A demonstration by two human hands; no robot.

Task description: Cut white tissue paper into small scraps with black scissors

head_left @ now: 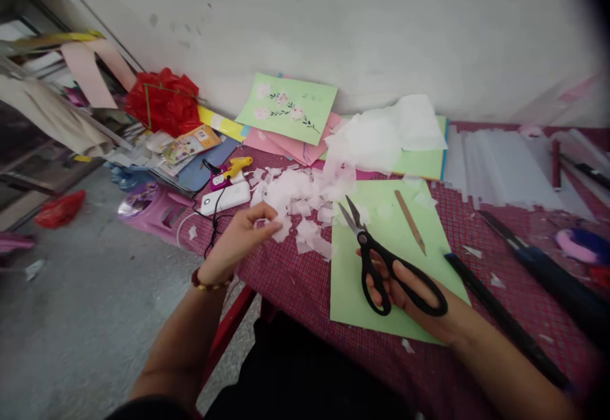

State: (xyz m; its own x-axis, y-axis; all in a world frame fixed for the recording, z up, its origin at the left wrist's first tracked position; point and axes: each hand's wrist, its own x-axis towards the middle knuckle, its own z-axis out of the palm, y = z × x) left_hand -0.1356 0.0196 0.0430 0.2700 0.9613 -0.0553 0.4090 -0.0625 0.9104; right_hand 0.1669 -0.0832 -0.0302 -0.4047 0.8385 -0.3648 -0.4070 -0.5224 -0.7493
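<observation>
Above the left part of the table my left hand [245,232] is closed in a pinch, with a scrap of thin white paper [283,230] at its fingertips. Beside it lies a loose heap of torn white paper pieces [298,190]. My right hand [393,283] holds black-handled scissors [363,239], its thumb and fingers in the handle loops. Their blades stand slightly apart and point away from me. Under the scissors is a light green sheet [352,293], with a brown pencil [410,222] lying on its upper right part.
At the back rest a green card with pink flowers [288,107] and white tissue paper [376,137]. A white power bank [226,199] and a yellow glue gun [238,166] lie left. Clear glue sticks [500,162], a craft knife [538,255] and a black bar [505,318] lie right.
</observation>
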